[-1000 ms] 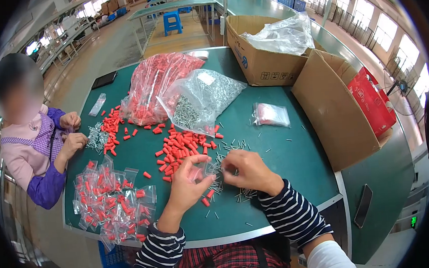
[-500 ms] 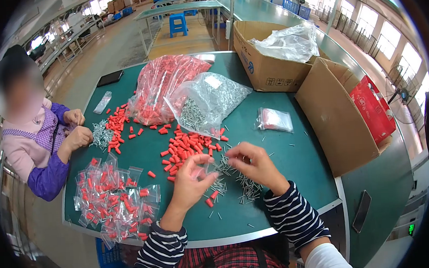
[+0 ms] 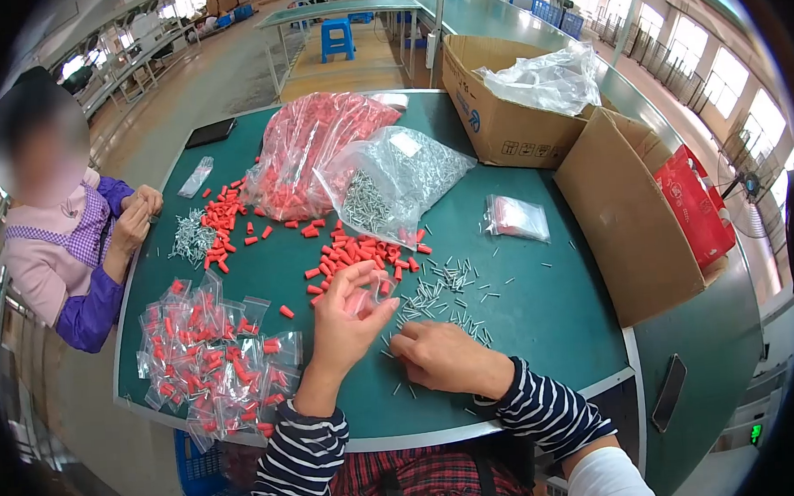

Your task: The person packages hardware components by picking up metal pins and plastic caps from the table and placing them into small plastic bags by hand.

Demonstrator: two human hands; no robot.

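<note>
My left hand is curled around a small clear plastic bag, its thumb and fingers holding the bag near the mouth. Low over the table, my right hand has its fingers drawn together at the near edge of the loose silvery screws; whatever lies between its fingertips is hidden. A heap of red plastic plugs lies just beyond my left hand. To the left is a pile of small clear bags with red plugs inside.
Large bags of red plugs and screws stand at the back. Flat clear bags lie right of them. Cardboard boxes line the right side. A co-worker handles something small beside more plugs and screws at left.
My right hand has moved down and toward me, from beside the bag to the near side of the screws. The left hand still holds the bag. The co-worker's hands have come together.
</note>
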